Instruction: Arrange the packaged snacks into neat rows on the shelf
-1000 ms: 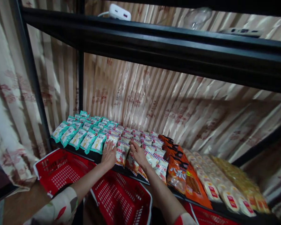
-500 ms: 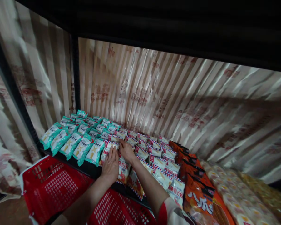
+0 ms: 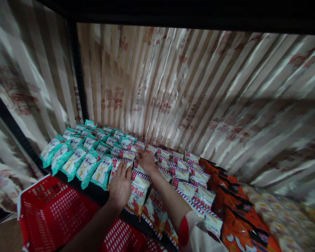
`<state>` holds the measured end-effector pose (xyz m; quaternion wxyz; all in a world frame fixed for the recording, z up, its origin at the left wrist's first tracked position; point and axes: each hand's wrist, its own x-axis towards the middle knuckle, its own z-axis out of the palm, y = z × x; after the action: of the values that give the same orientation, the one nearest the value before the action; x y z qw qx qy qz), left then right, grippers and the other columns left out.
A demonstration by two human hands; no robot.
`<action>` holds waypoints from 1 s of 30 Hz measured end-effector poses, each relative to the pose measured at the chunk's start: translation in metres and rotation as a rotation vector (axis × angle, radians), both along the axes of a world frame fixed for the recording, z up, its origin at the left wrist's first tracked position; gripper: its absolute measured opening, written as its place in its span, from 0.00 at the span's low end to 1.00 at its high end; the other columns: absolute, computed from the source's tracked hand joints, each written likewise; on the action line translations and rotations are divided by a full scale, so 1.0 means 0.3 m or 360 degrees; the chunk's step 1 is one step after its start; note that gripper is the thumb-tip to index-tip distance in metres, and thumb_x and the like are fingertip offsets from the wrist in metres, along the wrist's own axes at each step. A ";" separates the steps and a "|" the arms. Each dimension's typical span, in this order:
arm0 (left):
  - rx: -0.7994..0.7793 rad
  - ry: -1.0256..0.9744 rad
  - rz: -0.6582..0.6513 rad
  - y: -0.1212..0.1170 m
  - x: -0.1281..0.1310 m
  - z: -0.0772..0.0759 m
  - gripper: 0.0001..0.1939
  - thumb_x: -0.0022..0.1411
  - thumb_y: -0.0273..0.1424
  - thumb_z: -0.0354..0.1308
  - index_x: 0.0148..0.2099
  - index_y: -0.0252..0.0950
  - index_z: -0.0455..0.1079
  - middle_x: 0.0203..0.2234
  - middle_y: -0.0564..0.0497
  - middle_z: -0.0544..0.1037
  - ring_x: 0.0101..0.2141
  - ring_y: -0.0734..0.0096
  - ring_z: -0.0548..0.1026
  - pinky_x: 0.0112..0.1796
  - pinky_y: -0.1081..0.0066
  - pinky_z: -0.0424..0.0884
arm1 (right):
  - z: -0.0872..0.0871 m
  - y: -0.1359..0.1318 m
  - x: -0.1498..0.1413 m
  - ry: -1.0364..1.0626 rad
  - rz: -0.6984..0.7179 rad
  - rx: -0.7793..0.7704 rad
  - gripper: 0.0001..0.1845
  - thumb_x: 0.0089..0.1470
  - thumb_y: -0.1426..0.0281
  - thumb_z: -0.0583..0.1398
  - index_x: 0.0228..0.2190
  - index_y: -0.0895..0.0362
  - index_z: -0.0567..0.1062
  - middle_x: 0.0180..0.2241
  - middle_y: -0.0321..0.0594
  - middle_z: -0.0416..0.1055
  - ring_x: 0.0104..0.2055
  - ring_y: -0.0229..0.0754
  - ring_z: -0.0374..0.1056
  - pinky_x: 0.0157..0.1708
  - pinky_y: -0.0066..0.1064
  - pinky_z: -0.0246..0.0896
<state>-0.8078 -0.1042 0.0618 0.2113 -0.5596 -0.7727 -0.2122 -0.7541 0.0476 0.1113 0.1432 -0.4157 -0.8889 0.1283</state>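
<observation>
Your left hand [image 3: 120,185] presses a red-and-white snack packet [image 3: 118,167], fingers together; your right hand [image 3: 146,161] touches packets behind, finger spacing unclear.

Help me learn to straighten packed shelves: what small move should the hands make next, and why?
I'd brace the front striped snack packet with the left hand and gently square up the striped packet behind it with the right hand. The left already lies over the front one, the right's fingers are by the one behind, and the two packets sit close together.
</observation>
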 end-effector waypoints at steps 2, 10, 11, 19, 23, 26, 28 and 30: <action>0.0033 0.0008 -0.0011 0.015 -0.003 -0.001 0.22 0.59 0.21 0.48 0.55 0.31 0.67 0.56 0.39 0.66 0.57 0.49 0.62 0.51 0.55 0.66 | -0.010 0.024 -0.006 -0.0038 0.0036 0.0002 0.16 0.57 0.70 0.54 0.46 0.52 0.74 0.44 0.40 0.75 0.47 0.41 0.70 0.46 0.28 0.60; 0.0080 0.0065 -0.0006 0.040 -0.033 -0.022 0.19 0.61 0.21 0.47 0.53 0.33 0.69 0.55 0.39 0.68 0.56 0.49 0.63 0.49 0.56 0.66 | -0.036 0.026 -0.063 -0.0096 0.0119 0.0047 0.11 0.56 0.71 0.56 0.39 0.51 0.77 0.40 0.36 0.76 0.44 0.37 0.71 0.43 0.23 0.59; 0.0085 0.0070 -0.0010 0.041 -0.036 -0.023 0.19 0.60 0.21 0.47 0.52 0.33 0.69 0.55 0.39 0.68 0.56 0.50 0.63 0.50 0.56 0.66 | -0.033 0.027 -0.065 -0.0097 0.0108 0.0059 0.12 0.56 0.71 0.55 0.40 0.51 0.76 0.41 0.35 0.76 0.44 0.37 0.71 0.43 0.23 0.59; 0.0171 0.0059 -0.0058 0.051 -0.050 -0.049 0.20 0.61 0.22 0.46 0.53 0.33 0.68 0.55 0.39 0.68 0.55 0.50 0.64 0.48 0.55 0.68 | 0.013 0.119 0.009 -0.0157 -0.0146 0.0158 0.16 0.59 0.68 0.51 0.46 0.52 0.73 0.43 0.42 0.75 0.46 0.42 0.69 0.44 0.29 0.60; 0.0257 0.0009 -0.0108 0.066 -0.066 -0.085 0.21 0.61 0.22 0.43 0.54 0.30 0.67 0.54 0.38 0.68 0.56 0.51 0.63 0.49 0.55 0.67 | 0.007 0.164 0.015 -0.0237 -0.0151 0.0122 0.14 0.57 0.68 0.54 0.44 0.52 0.75 0.41 0.42 0.76 0.45 0.43 0.70 0.43 0.30 0.61; 0.0304 -0.0029 -0.0202 0.075 -0.079 -0.121 0.23 0.61 0.21 0.40 0.56 0.29 0.65 0.54 0.39 0.69 0.57 0.57 0.62 0.52 0.58 0.66 | -0.001 0.173 0.003 -0.0246 -0.0143 0.0099 0.14 0.57 0.67 0.54 0.43 0.52 0.75 0.41 0.41 0.76 0.45 0.42 0.70 0.42 0.29 0.62; 0.0304 -0.0062 -0.0241 0.077 -0.087 -0.140 0.24 0.61 0.20 0.39 0.57 0.28 0.63 0.53 0.40 0.70 0.57 0.60 0.63 0.53 0.60 0.65 | -0.004 0.175 -0.004 -0.0238 -0.0129 0.0085 0.14 0.58 0.68 0.53 0.42 0.51 0.76 0.41 0.40 0.76 0.45 0.41 0.70 0.42 0.27 0.61; 0.0282 -0.0096 -0.0272 0.076 -0.093 -0.150 0.24 0.61 0.20 0.39 0.58 0.28 0.62 0.54 0.40 0.69 0.58 0.62 0.62 0.54 0.61 0.65 | -0.005 0.180 -0.009 -0.0227 -0.0107 0.0068 0.14 0.58 0.69 0.53 0.41 0.50 0.77 0.41 0.37 0.76 0.45 0.39 0.70 0.44 0.26 0.61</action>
<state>-0.8358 -0.0814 0.0167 0.2176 -0.5960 -0.7064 -0.3136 -0.7569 0.1015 0.1099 0.0926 -0.4502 -0.8850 0.0745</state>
